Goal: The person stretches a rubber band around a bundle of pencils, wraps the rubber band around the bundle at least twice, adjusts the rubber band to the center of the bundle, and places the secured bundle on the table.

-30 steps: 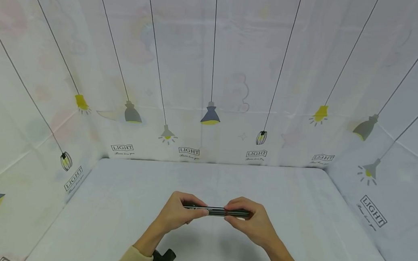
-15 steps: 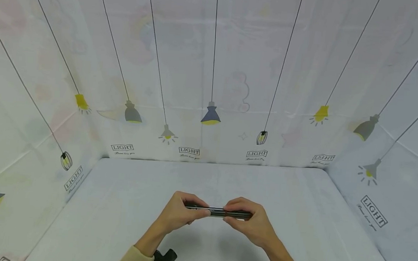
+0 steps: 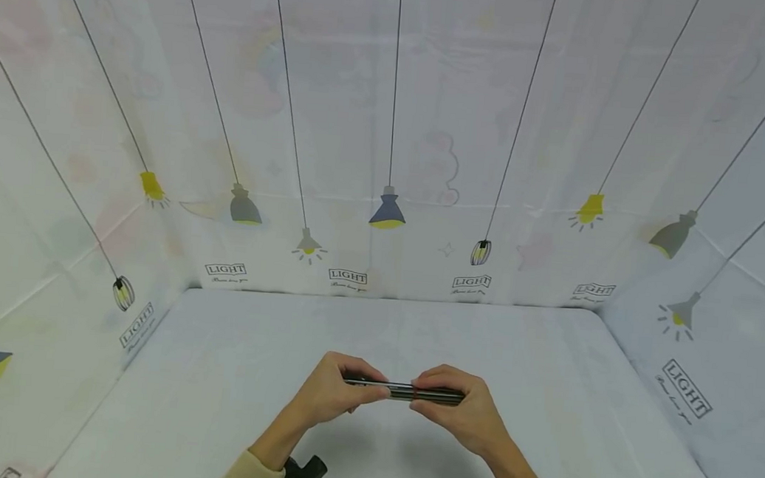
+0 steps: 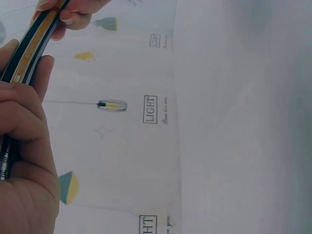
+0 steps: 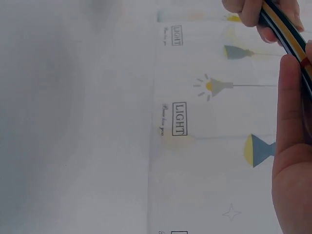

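A slim bundle of dark and yellow striped pencils (image 3: pixel 402 391) is held level between both hands, with a thin red band (image 3: pixel 414 394) around it. My left hand (image 3: pixel 335 391) grips the left end between thumb and fingers; a silvery ridged end shows below that hand in the left wrist view. On the other side, my right hand (image 3: pixel 457 407) pinches the bundle near the red band, thumb below and fingers above. Yellow and dark green sides of the pencils (image 4: pixel 34 48) appear in the left wrist view, with small print on the yellow. The fingers hide both ends in the head view.
A white-covered table (image 3: pixel 248 348) lies beneath the hands. Pale curtain walls (image 3: pixel 338 117) printed with hanging lamps stand at the back and both sides. Black wrist mounts (image 3: pixel 305 473) sit at the sleeves.
Both hands and the pencils shift very slightly right and down in the head view, as the background shifts slightly too. The grip looks the same.
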A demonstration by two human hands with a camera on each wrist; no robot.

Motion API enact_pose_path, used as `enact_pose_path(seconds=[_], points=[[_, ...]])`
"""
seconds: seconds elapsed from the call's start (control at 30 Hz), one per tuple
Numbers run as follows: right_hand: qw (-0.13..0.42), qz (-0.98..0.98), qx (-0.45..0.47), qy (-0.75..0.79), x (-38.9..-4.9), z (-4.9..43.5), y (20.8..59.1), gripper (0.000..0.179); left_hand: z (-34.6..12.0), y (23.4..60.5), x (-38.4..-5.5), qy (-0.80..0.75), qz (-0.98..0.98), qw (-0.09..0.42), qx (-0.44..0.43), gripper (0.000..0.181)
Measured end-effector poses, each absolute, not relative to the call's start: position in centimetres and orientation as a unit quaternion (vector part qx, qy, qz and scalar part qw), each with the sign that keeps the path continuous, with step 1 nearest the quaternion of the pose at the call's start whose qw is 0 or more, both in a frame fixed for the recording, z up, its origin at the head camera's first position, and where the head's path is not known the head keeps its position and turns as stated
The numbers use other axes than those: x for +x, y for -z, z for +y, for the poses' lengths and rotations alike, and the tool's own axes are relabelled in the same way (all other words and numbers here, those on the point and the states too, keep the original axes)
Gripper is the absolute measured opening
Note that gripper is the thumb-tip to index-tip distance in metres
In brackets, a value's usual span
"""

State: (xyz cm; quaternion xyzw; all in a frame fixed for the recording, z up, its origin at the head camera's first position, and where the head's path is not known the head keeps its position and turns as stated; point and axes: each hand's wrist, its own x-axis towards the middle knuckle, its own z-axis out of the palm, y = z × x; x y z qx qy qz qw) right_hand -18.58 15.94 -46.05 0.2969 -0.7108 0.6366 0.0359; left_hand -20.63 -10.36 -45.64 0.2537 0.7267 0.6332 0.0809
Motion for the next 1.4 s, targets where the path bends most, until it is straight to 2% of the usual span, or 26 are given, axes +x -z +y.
enact_pose_path(seconds=[0.13,0.43,0.9,1.4], points=[[0.032,-0.716,0.307,-0.626,-18.6,16.3,45.7,0.026,-10.6,45.4,-20.6,-0.63,0.732,0.084,0.246,0.016],[0.063,-0.732,0.322,-0.598,-18.5,16.3,45.2,0.024,-10.5,45.2,-20.5,-0.632,0.728,0.08,0.255,0.019],[-0.015,-0.73,0.267,-0.628,-18.5,15.8,46.0,0.03,-9.8,45.4,-20.4,-0.631,0.73,0.083,0.248,0.017],[0.087,-0.763,0.349,-0.537,-18.7,16.0,46.2,0.024,-10.5,45.9,-20.2,-0.625,0.739,0.088,0.237,0.017]])
